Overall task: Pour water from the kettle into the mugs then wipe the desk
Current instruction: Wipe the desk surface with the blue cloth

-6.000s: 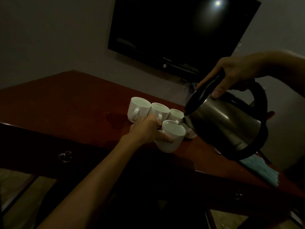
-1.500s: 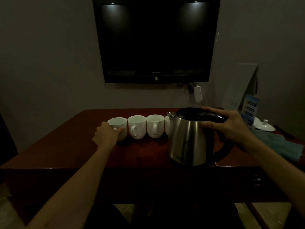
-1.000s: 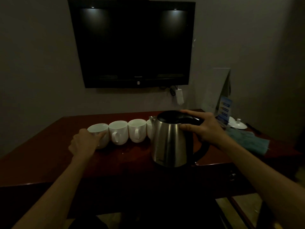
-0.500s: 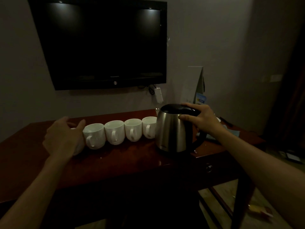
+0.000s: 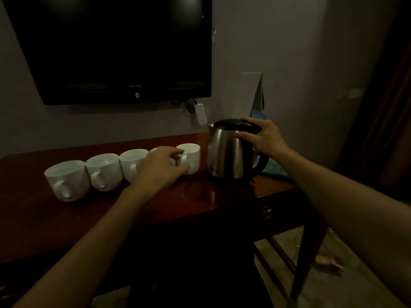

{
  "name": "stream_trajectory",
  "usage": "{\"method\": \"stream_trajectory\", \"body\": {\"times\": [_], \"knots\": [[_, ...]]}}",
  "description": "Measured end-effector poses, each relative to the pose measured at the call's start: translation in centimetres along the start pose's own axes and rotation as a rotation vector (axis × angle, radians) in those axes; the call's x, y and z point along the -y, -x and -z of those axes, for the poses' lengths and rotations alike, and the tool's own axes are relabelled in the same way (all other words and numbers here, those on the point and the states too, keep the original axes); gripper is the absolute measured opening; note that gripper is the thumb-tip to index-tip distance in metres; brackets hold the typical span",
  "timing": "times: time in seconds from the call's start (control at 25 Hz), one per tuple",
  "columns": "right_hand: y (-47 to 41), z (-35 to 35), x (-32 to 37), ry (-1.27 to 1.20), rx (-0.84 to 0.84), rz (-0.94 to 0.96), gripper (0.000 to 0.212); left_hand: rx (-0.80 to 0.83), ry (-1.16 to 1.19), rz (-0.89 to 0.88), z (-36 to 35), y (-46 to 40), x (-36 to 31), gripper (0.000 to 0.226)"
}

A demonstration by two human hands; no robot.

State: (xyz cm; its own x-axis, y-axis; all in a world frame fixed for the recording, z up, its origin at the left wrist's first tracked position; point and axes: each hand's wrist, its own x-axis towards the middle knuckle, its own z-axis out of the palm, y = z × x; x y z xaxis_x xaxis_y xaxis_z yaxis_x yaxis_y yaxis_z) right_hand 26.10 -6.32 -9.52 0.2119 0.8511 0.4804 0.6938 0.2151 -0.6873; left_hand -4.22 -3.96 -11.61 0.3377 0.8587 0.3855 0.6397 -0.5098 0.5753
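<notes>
Several white mugs stand in a row on the dark red desk [image 5: 66,221], from the leftmost mug [image 5: 66,180] to the rightmost mug [image 5: 191,157]. My left hand [image 5: 159,168] reaches over the row and pinches the handle of the rightmost mug; it hides most of the mug beside it. The steel kettle [image 5: 226,156] with a black lid stands upright on the desk just right of the mugs. My right hand [image 5: 263,138] grips the kettle at the top of its handle, fingers lying over the lid's edge.
A teal cloth [image 5: 275,167] lies behind the kettle near the desk's right end. A wet sheen [image 5: 200,192] shows in front of the kettle. A black TV [image 5: 111,47] hangs on the wall, a white power strip [image 5: 200,114] below it. A drawer knob [image 5: 266,213] faces me.
My left hand has left the left end of the mug row and moved right to the rightmost mug's handle. The kettle stays upright on the desk under my right hand.
</notes>
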Motion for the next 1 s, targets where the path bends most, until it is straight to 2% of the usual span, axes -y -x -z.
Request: {"method": "stream_trajectory", "body": {"times": [0.24,0.4,0.48,0.72,0.8,0.92,1.0], "knots": [[-1.4,-0.3,-0.6,0.108,-0.007,0.024,0.048,0.210,-0.072,-0.175,-4.0,-3.5,-3.5,0.058],[-2.6,-0.6,-1.1,0.372,-0.053,-0.011,0.055,0.282,-0.129,-0.202,-6.1,-5.2,-4.7,0.066],[-3.2,-0.9,-1.4,0.428,-0.047,-0.015,0.055,0.310,-0.114,-0.213,-6.9,-5.5,-4.9,0.063],[-4.4,-1.0,-2.3,0.465,-0.026,-0.017,0.062,0.311,-0.134,-0.242,-8.6,-5.8,-5.2,0.066],[-4.7,-0.7,-2.3,0.471,0.018,-0.045,0.071,0.312,-0.131,-0.259,-8.9,-6.1,-5.5,0.065],[-4.1,0.9,-2.4,0.310,0.110,-0.118,0.086,0.324,-0.239,-0.267,-9.3,-6.3,-5.8,0.072],[-3.1,2.3,-3.9,0.185,0.042,-0.185,0.080,0.355,-0.327,-0.260,-9.9,-6.4,-5.9,0.085]]}}
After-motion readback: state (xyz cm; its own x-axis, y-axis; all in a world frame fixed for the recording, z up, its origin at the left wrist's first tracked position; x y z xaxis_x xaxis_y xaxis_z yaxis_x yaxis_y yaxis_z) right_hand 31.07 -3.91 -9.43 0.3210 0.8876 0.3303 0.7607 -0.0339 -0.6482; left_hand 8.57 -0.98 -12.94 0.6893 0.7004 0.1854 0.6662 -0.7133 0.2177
